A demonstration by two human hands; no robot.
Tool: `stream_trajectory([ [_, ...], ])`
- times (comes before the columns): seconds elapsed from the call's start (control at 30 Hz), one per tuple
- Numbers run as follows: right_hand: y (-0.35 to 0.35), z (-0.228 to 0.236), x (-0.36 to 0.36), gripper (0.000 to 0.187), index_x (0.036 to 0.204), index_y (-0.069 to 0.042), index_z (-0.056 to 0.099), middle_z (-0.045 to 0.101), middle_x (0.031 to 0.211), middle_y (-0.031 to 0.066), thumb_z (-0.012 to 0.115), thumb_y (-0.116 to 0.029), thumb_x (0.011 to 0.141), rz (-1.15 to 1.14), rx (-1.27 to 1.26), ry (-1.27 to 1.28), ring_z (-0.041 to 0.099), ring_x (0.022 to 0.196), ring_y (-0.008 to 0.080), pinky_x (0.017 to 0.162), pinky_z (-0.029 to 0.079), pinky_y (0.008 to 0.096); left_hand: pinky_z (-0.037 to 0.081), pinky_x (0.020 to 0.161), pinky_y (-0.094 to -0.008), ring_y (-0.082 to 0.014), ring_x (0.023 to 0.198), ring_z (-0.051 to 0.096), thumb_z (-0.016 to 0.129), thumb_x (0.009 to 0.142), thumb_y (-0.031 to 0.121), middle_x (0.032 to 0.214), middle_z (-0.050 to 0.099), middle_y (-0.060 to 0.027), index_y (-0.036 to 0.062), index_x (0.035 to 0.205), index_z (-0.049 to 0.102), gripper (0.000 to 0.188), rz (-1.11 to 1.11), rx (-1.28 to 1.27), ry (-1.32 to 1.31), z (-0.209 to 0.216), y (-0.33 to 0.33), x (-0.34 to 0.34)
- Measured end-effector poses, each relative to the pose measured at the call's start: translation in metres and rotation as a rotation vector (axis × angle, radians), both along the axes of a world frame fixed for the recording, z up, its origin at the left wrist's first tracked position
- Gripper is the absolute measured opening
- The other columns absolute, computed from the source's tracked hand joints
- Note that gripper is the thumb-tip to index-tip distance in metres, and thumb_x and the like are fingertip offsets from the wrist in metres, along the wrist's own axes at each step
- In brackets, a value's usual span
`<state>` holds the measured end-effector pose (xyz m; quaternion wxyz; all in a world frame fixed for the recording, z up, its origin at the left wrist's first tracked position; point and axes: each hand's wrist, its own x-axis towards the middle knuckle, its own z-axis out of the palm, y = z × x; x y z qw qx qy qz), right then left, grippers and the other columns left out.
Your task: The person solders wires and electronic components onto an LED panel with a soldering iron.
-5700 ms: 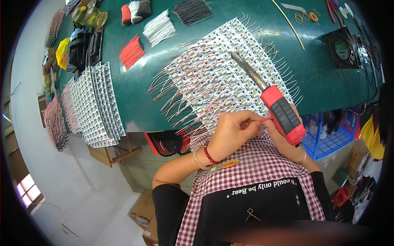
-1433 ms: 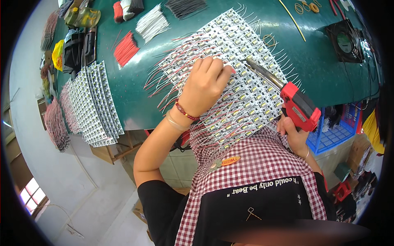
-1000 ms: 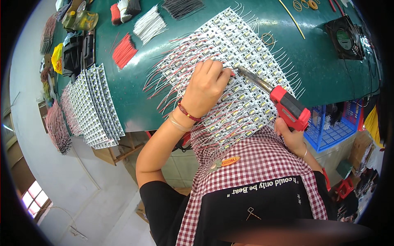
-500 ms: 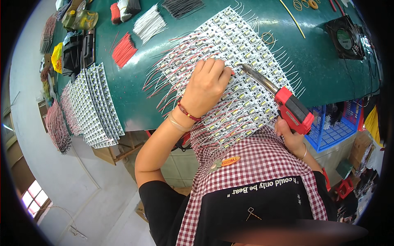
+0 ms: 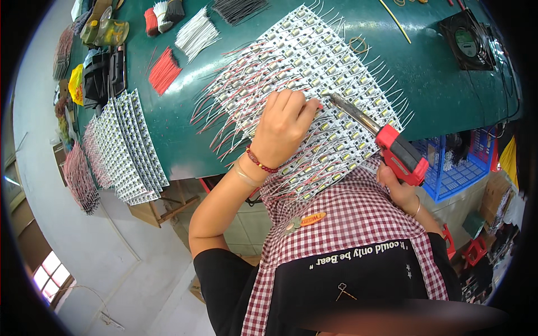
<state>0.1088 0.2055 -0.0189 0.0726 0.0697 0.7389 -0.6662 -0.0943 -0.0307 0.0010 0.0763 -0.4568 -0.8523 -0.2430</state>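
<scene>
A large sheet of white LED circuit boards (image 5: 336, 73) lies at the table's near edge, reaching toward my lap, with red and white wires fringing its sides. Over its middle, my left hand (image 5: 284, 124) is closed in a pinch; a bit of red wire (image 5: 319, 106) pokes out at the fingertips, the rest hidden by the fingers. My right hand (image 5: 399, 187) grips the handle of a red and black soldering gun (image 5: 397, 150). Its dark metal tip points up and left, down at the boards just right of my left fingertips. Whether the tip touches a board I cannot tell.
Bundles of red wires (image 5: 165, 71), white wires (image 5: 196, 35) and black wires (image 5: 238, 10) lie beyond the sheet. More LED board sheets (image 5: 131, 148) overlap at the left edge. A black fan (image 5: 466, 39) stands at the far right, above a blue crate (image 5: 448, 173).
The view has shifted slightly. My left hand has moved a little toward me over the boards, still pinching. The soldering gun stays close to the same spot beside it.
</scene>
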Motion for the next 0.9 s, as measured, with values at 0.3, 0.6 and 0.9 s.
stream_trajectory([
  [0.3, -0.005, 0.009, -0.009, 0.018, 0.086, -0.003, 0.052, 0.052, 0.068, 0.0016, 0.055, -0.015, 0.099, -0.039, -0.008, -0.100, 0.051, 0.063, 0.0108, 0.061, 0.043, 0.0264, 0.038, 0.066, -0.0329, -0.0200, 0.071, 0.047, 0.063, 0.073, -0.002, 0.075, 0.044, -0.0046, 0.0022, 0.096, 0.069, 0.025, -0.006, 0.000, -0.012, -0.003, -0.001, -0.003],
  [0.6, 0.006, -0.007, 0.004, 0.027, 0.113, -0.002, 0.062, 0.064, 0.096, 0.0058, 0.067, -0.007, 0.088, -0.021, -0.027, -0.146, 0.060, 0.085, 0.0148, 0.073, 0.048, 0.0298, 0.038, 0.065, -0.0329, -0.0200, 0.071, 0.047, 0.062, 0.073, -0.002, 0.075, 0.043, -0.0047, 0.0027, 0.095, 0.069, 0.024, -0.025, 0.008, -0.029, -0.001, 0.001, -0.006],
  [0.9, 0.000, -0.004, 0.003, 0.026, 0.121, 0.001, 0.050, 0.052, 0.074, 0.0024, 0.054, -0.014, 0.099, -0.021, 0.040, 0.014, 0.050, 0.064, 0.0107, 0.060, 0.044, 0.0277, 0.037, 0.064, -0.0331, -0.0200, 0.070, 0.046, 0.063, 0.075, 0.000, 0.075, 0.042, -0.0049, 0.0028, 0.094, 0.069, 0.020, -0.039, -0.003, -0.003, 0.000, 0.002, -0.007],
])
